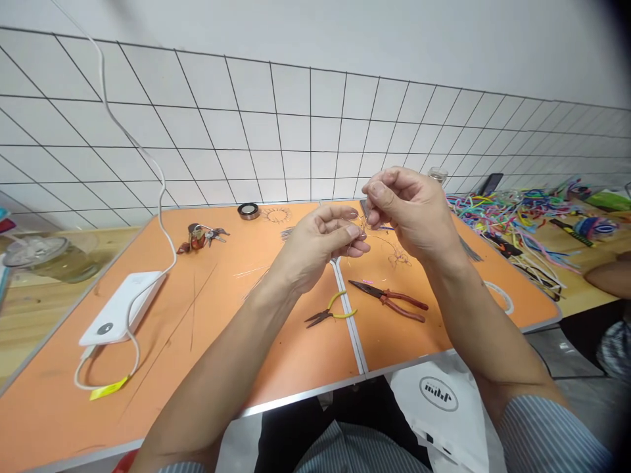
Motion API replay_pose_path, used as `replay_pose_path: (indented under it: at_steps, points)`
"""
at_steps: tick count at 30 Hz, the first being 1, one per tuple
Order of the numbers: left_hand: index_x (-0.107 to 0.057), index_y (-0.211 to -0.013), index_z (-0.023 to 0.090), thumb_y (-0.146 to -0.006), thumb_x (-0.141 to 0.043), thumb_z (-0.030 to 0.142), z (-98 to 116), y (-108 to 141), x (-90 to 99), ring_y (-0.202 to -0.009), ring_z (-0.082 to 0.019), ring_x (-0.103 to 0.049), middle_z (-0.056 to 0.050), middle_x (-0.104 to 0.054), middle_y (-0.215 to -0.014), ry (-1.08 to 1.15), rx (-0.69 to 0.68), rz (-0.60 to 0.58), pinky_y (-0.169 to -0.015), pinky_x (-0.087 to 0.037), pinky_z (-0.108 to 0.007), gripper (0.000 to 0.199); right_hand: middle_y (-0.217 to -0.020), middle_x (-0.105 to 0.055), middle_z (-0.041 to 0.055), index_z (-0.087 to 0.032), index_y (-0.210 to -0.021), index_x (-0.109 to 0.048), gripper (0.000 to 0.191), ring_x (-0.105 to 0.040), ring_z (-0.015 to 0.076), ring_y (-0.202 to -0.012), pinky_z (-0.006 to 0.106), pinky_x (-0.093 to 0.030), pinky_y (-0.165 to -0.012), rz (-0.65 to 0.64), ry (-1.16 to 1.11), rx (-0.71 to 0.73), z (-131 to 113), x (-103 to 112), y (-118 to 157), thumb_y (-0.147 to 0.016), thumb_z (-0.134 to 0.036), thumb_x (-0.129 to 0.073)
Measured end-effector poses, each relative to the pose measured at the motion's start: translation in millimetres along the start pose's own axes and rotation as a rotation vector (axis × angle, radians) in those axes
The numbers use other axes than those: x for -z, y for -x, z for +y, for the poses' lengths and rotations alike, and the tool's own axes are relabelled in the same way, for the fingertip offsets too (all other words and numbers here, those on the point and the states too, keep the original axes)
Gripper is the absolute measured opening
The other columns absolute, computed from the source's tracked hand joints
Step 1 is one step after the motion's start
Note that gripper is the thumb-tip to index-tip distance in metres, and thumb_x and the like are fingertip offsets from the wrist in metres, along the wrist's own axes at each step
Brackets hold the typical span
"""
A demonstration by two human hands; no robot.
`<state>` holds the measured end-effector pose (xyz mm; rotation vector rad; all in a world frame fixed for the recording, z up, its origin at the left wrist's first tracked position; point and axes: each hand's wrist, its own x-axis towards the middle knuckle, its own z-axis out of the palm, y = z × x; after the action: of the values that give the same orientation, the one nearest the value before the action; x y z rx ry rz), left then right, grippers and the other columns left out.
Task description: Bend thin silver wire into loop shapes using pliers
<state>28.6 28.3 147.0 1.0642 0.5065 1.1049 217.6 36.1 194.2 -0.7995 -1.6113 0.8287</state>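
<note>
Right hand [409, 213] pinching a thin wire [363, 226] between thumb and fingertips, above an orange folding table [207, 355]. Left hand [315, 246] half-curled just beside, grip on the wire impossible to tell. Below both hands, 2 pliers on the tabletop: yellow-handled needle-nose pliers [325, 314] and red-handled pliers [389, 301], lying just apart.

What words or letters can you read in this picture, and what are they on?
White plastic bag: oval logo, looks like "mihd", but I'm not sure of the letters.
White power bank: round dark badge, too small to read.
Yellow tag: too blurred to read.
</note>
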Motion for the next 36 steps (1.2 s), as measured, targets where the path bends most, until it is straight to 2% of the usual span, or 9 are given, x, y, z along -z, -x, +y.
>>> replay_pose_path:
  at_steps: [4,10,17,22,26,31,36]
  points:
    - [-0.072,-0.111,0.016,-0.080,-0.094,0.025,-4,1,-3.2,-0.072,-0.017,-0.080,-0.008,-0.083,-0.087,0.021,0.023,-0.006,-0.073,-0.065,-0.029,0.039,-0.082,-0.068,-0.0010,-0.022,-0.093,-0.073,0.042,-0.064,0.0110,-0.062,0.026,-0.057,-0.057,0.033,-0.010,0.023,-3,3,-2,-0.088,-0.062,-0.087]
    - [-0.077,-0.091,0.015,-0.084,-0.088,0.027,-10,3,-8.5,-0.071,-0.015,-0.077,-0.008,-0.080,-0.081,-0.045,-0.029,0.017,-0.071,-0.062,-0.027,0.018,-0.084,-0.068,-0.0007,-0.023,-0.095,-0.073,0.040,-0.064,0.0109,-0.062,0.027,-0.059,-0.058,0.076,0.022,0.085,-9,5,4,-0.091,-0.061,-0.085]
    - [-0.077,-0.086,0.018,-0.086,-0.083,0.030,-7,6,-13.0,-0.060,-0.012,-0.065,-0.003,-0.072,-0.070,-0.128,-0.071,0.039,-0.061,-0.052,-0.026,0.014,-0.083,-0.069,-0.0003,-0.024,-0.095,-0.075,0.037,-0.065,0.0123,-0.063,0.029,-0.061,-0.061,0.127,0.132,0.165,-15,5,13,-0.094,-0.061,-0.081]
    - [-0.078,-0.083,0.019,-0.084,-0.080,0.027,-4,7,-17.1,-0.058,-0.011,-0.056,-0.001,-0.064,-0.065,-0.198,-0.099,0.118,-0.061,-0.050,-0.026,0.008,-0.079,-0.068,-0.0006,-0.024,-0.092,-0.076,0.037,-0.065,0.0127,-0.063,0.029,-0.061,-0.061,0.141,0.187,0.191,-18,3,14,-0.096,-0.060,-0.081]
    - [-0.081,-0.085,0.020,-0.083,-0.079,0.026,-5,8,-18.3,-0.057,-0.011,-0.049,-0.001,-0.065,-0.071,-0.278,-0.138,0.180,-0.057,-0.044,-0.027,0.006,-0.080,-0.069,-0.0004,-0.023,-0.091,-0.076,0.036,-0.065,0.0123,-0.062,0.029,-0.060,-0.061,0.144,0.184,0.200,-18,1,13,-0.095,-0.059,-0.081]
    - [-0.082,-0.093,0.024,-0.087,-0.079,0.029,-5,8,-15.8,-0.054,-0.012,-0.040,0.004,-0.046,-0.059,-0.305,-0.147,0.146,-0.053,-0.035,-0.028,0.008,-0.079,-0.069,-0.0003,-0.023,-0.092,-0.077,0.040,-0.065,0.0128,-0.062,0.029,-0.059,-0.058,0.127,0.164,0.172,-17,-1,8,-0.091,-0.063,-0.084]
    - [-0.080,-0.089,0.022,-0.086,-0.080,0.032,1,8,-12.5,-0.060,-0.011,-0.049,-0.001,-0.067,-0.080,-0.345,-0.185,0.123,-0.056,-0.043,-0.027,0.011,-0.077,-0.068,-0.0005,-0.022,-0.091,-0.077,0.038,-0.065,0.0127,-0.061,0.028,-0.058,-0.057,0.081,0.133,0.160,-18,-4,6,-0.091,-0.059,-0.086]
